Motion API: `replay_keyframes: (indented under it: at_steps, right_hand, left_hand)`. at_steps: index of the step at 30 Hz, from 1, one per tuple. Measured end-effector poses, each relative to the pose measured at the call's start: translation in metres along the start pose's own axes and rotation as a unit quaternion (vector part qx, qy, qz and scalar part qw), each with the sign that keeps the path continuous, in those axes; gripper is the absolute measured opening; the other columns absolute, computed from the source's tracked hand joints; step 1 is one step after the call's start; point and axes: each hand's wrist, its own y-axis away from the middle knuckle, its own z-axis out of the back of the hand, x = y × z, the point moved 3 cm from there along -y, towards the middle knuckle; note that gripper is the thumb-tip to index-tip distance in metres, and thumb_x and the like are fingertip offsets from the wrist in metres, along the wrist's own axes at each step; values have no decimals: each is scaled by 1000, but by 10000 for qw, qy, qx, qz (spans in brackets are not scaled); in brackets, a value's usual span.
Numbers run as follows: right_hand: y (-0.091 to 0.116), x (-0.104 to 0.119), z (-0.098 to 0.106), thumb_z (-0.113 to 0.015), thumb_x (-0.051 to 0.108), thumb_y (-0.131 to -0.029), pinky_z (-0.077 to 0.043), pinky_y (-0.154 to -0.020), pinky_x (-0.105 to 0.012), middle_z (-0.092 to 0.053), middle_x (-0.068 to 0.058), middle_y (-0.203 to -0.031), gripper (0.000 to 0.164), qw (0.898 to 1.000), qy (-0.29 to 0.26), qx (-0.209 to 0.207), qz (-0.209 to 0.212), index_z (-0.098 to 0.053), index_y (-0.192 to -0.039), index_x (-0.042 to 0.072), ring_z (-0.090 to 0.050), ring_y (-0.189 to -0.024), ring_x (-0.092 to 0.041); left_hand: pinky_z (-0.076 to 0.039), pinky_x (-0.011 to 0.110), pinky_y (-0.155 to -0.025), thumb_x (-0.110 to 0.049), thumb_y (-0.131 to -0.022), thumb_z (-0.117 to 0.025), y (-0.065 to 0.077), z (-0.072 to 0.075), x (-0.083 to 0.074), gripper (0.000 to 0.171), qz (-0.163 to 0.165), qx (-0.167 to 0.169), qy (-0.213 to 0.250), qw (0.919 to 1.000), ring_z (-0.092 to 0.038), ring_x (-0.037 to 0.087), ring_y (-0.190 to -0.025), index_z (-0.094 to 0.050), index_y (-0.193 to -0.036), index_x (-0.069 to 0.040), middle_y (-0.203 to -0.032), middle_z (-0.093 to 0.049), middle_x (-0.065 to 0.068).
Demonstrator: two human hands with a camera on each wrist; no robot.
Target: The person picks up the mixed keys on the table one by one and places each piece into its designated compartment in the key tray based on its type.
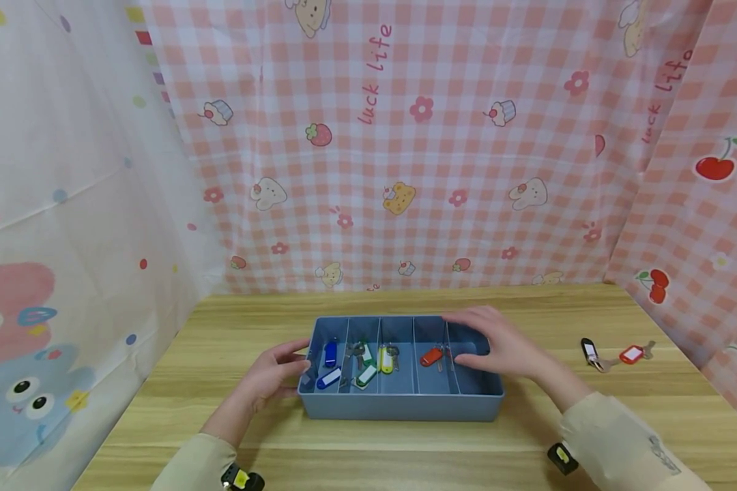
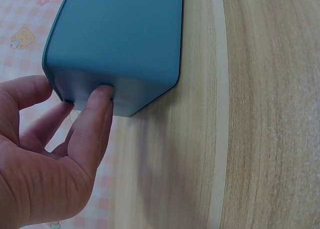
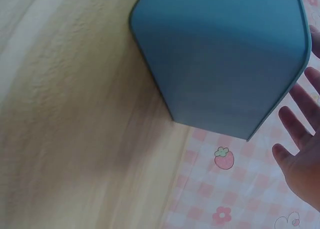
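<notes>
A grey-blue divided tray (image 1: 399, 407) stands on the table. Its compartments hold key tags with keys: blue tags (image 1: 330, 354) at the left end, green tags (image 1: 366, 375) beside them, a yellow tag (image 1: 385, 359) in the middle, an orange-red tag (image 1: 432, 356) farther right. My left hand (image 1: 274, 376) is at the tray's left end, its fingertips (image 2: 102, 91) touching the end wall in the left wrist view. Over the rightmost compartment hovers my right hand (image 1: 497, 344), fingers spread and holding nothing. Its fingers lie beside the tray's rim in the right wrist view.
On the table's right side lie a black key tag (image 1: 588, 350) and a red key tag (image 1: 631, 354), each with a key. A pink checked cloth (image 1: 368, 225) hangs behind the wooden table (image 1: 405, 450); a white patterned cloth (image 1: 86, 225) hangs on the left.
</notes>
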Motion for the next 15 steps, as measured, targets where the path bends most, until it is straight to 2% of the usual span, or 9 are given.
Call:
replay_keyframes:
  at_steps: [4, 10, 15]
  right_hand:
    - [7, -1, 1, -85, 20, -77, -44, -95, -58, -59, -11, -133, 65, 9998, 187, -51, -51, -58, -135, 4, -51, -119, -34]
    - [17, -4, 4, -85, 19, -78, -43, -95, -60, -58, -12, -134, 65, 9991, 226, -68, -366, -58, -135, 6, -49, -121, -36]
    - [26, -8, 6, -85, 17, -77, -42, -96, -60, -56, -11, -137, 67, 9986, 226, -174, -440, -57, -137, 10, -48, -123, -34]
  left_hand:
    - [-58, 50, -78, -7, -94, -65, 0, 0, 0, 52, 20, -9, 28, 10000, -56, 36, -110, -51, -144, -5, -127, -52, 22]
    - [-58, 50, -78, -6, -94, -65, -1, 0, 1, 51, 22, -47, 69, 10000, -55, 36, -110, -52, -143, -6, -126, -52, 21]
    - [-58, 50, -78, -6, -94, -64, 0, 0, 1, 51, -10, -28, 139, 9999, -56, 34, -109, -51, -143, -4, -126, -52, 22]
